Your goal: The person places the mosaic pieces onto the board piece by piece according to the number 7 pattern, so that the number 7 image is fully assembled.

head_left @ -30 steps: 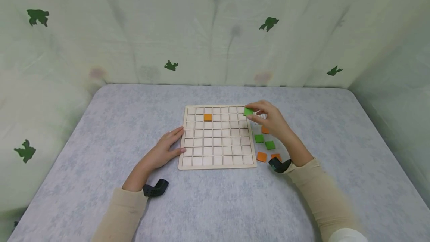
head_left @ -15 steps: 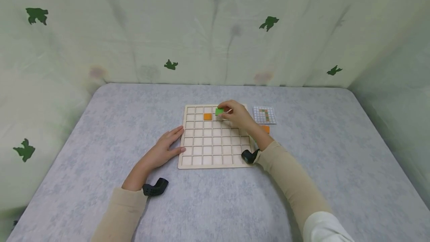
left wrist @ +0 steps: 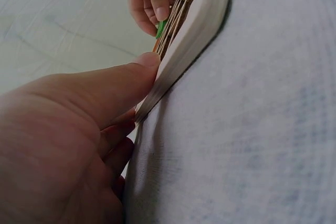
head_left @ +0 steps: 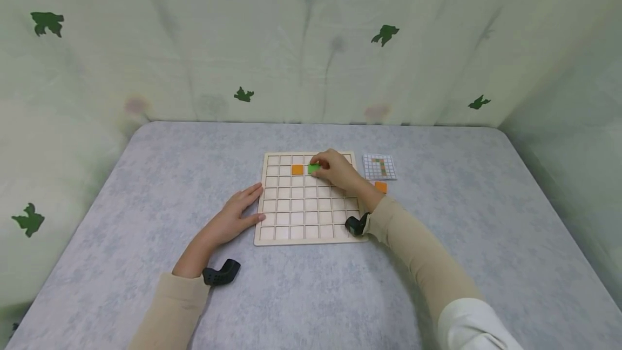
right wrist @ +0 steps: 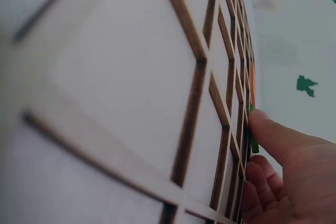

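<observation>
A pale wooden grid board (head_left: 297, 205) lies flat on the table. Over its second row from the back, my right hand (head_left: 340, 170) pinches a green square tile (head_left: 313, 168) between thumb and fingers. An orange tile (head_left: 297, 169) sits in a cell just left of it. In the right wrist view the thumb touches the green tile's edge (right wrist: 254, 142); whether the tile is fully down in its cell I cannot tell. My left hand (head_left: 233, 218) rests against the board's left edge, fingers extended, thumb on the rim (left wrist: 184, 51).
A small pattern card (head_left: 380, 167) lies right of the board's back corner. One loose orange tile (head_left: 381, 187) shows in front of it, and the right forearm covers the area nearer. A curtain (head_left: 311, 42) with green bird shapes hangs behind the table (head_left: 301, 296).
My right hand has carried the green tile leftward from the board's back right corner, then lowered it beside the orange tile. The card has come into full view. The left hand has stayed put.
</observation>
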A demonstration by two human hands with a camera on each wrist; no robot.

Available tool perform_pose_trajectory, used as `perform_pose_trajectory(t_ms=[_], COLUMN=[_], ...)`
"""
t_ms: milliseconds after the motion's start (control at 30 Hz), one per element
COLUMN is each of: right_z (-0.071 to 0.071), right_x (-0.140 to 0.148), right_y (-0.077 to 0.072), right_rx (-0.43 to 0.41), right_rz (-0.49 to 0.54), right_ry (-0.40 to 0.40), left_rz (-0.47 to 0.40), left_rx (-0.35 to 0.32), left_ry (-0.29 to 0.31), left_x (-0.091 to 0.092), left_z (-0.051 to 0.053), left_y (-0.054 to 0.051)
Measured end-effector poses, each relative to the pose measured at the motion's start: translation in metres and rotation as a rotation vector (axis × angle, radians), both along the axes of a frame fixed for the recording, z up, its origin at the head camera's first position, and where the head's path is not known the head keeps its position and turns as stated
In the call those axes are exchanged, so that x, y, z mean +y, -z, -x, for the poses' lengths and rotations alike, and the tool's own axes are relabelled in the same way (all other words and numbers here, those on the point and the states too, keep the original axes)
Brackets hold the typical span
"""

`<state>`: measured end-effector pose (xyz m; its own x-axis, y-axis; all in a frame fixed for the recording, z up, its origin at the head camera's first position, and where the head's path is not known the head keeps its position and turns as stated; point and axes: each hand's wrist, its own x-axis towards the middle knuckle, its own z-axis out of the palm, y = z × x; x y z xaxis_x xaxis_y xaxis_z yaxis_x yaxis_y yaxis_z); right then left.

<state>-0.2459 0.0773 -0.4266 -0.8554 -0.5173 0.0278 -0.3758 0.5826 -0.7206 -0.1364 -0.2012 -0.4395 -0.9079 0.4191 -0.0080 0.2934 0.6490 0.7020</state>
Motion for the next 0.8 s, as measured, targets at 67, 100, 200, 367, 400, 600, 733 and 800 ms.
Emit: perform_pose_trajectory(t_ms=[67, 100, 200, 367, 400, 600, 733, 800], right_z=[0.000, 0.000, 0.000, -0.001, -0.002, -0.014, -0.022, -0.027], right_x=[-0.002, -0.002, -0.003, -0.002, -0.001, 0.013, 0.031, 0.042], right_y=[-0.001, -0.001, -0.002, -0.004, -0.005, -0.017, -0.029, -0.035], right_rx=[0.003, -0.004, -0.035, -0.081, -0.088, -0.064, 0.018, 0.049], right_rz=[-0.015, -0.018, -0.011, 0.002, 0.011, 0.141, 0.219, 0.230], right_ry=[-0.013, -0.018, -0.030, -0.029, -0.026, -0.023, -0.014, 0.006], left_rz=[0.001, 0.000, 0.001, 0.000, -0.001, -0.001, 0.008, 0.008], left_rx=[0.000, 0.001, 0.002, -0.004, -0.005, -0.001, 0.006, 0.006], left_ry=[0.003, 0.005, 0.006, 0.001, 0.001, 0.011, 0.007, 0.004], left_x=[0.000, 0.000, 0.000, -0.001, -0.001, 0.000, 0.001, 0.000], left_z=[0.000, 0.000, 0.000, -0.001, -0.001, -0.001, 0.000, -0.001], left_y=[0.000, 0.000, -0.001, -0.001, -0.001, 0.000, -0.001, -0.002])
